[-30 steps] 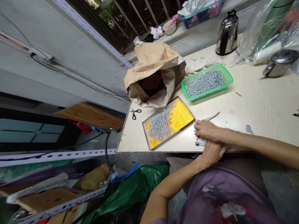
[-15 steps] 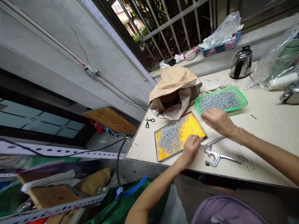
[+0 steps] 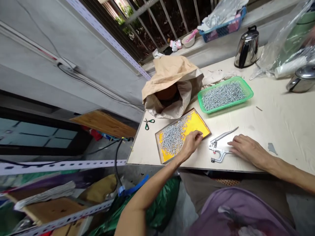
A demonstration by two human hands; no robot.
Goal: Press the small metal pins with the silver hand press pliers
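Observation:
My left hand [image 3: 191,144] is over the right part of a shallow brown-edged tray [image 3: 208,134] with a yellow bottom. Its thumb and fingers are pinched together, and a small metal pin [image 3: 201,134] shows at the fingertips. Many such silvery pins [image 3: 172,137] lie heaped in the tray's left half. My right hand [image 3: 249,150] reaches over the lower handle of metal hand pliers [image 3: 219,154], fingers stretched and not wrapped round it. The pliers lie on the table with their upper handle [image 3: 227,132] raised away from the lower one; the lower handle's end is hidden under my hand.
Behind stands a green basket [image 3: 205,110] full of similar pins. An open brown paper bag [image 3: 172,75] and green-handled scissors [image 3: 148,124] are at the left. A steel kettle [image 3: 246,47], another shiny vessel [image 3: 302,78] and plastic bags [image 3: 290,49] stand at the back right.
My right hand has come down from the green basket's front edge to the pliers. My left hand stays over the tray, its fingertips now showing a pin. The view has shifted a little.

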